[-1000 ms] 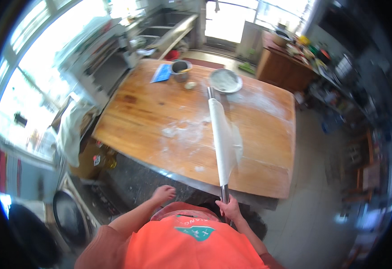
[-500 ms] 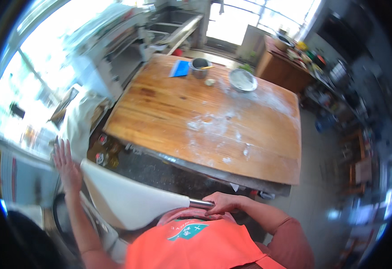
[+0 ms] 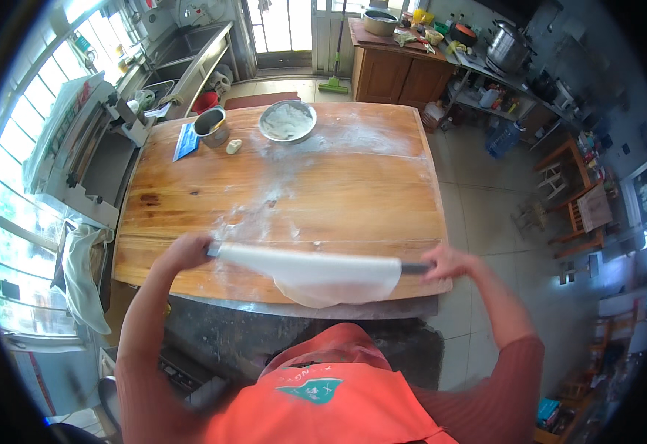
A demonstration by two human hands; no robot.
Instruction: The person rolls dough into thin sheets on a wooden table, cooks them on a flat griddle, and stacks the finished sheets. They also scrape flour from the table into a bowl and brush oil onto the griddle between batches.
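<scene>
Both my hands hold a metal rolling pin (image 3: 416, 268) level above the near edge of a wooden table (image 3: 353, 185). A white sheet of dough (image 3: 316, 270) is wrapped around the pin, and a rounded flap hangs down from it. Closed around the pin's left end is my left hand (image 3: 189, 251). My right hand (image 3: 446, 264) grips the opposite end, where bare metal shows between the fingers and the dough. Some motion blur softens the dough and the pin. White flour lies scattered over the tabletop beyond them.
Along the table's far side are a bowl (image 3: 314, 123) of flour, a metal pot (image 3: 217, 138), a small dough lump (image 3: 234, 146) and a blue packet (image 3: 186, 142). A machine (image 3: 79, 166) with rollers stands left of the table. Chairs (image 3: 571, 166) are at the right.
My view has turned left toward the table. The dough sheet has moved from the left side to over the table's near edge. My left hand, open before, now grips the pin's left end.
</scene>
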